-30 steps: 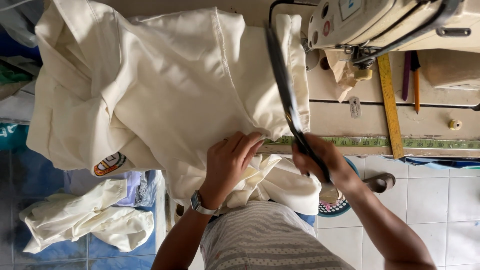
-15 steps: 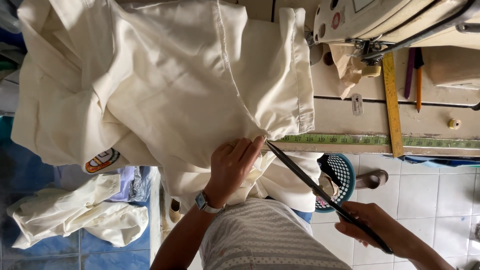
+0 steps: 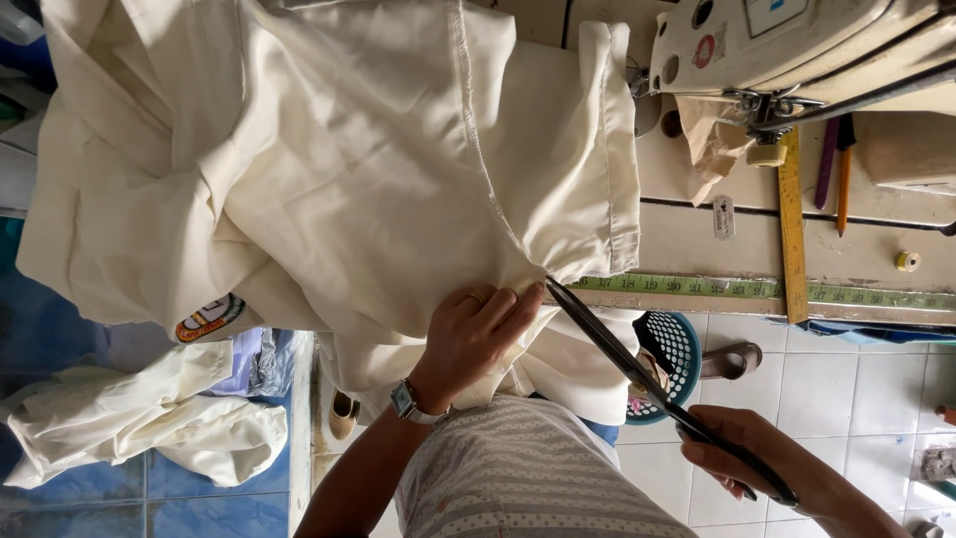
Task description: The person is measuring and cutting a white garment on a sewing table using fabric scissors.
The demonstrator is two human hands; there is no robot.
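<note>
Lower left of frame, spare cream cloth (image 3: 129, 423) heaped on blue floor. Frame centre, we press left hand (image 3: 473, 334) flat on cream garment (image 3: 378, 169), fingers together pinning fabric at table edge, wrist bent back, watch showing. Risk as we judge it: scissors (image 3: 637, 374) tip sits just beside our fingertips, slip could nick them or snag seam. Lower right, right hand (image 3: 767, 468) wrapped round scissors handle, blades look closed, forearm angled up from corner

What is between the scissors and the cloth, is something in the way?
Nothing visible is. The right hand holds the long dark scissors, and their tip already reaches the cream cloth at the table edge, right beside the left hand pressing on that cloth. Only air lies along the blades.
</note>
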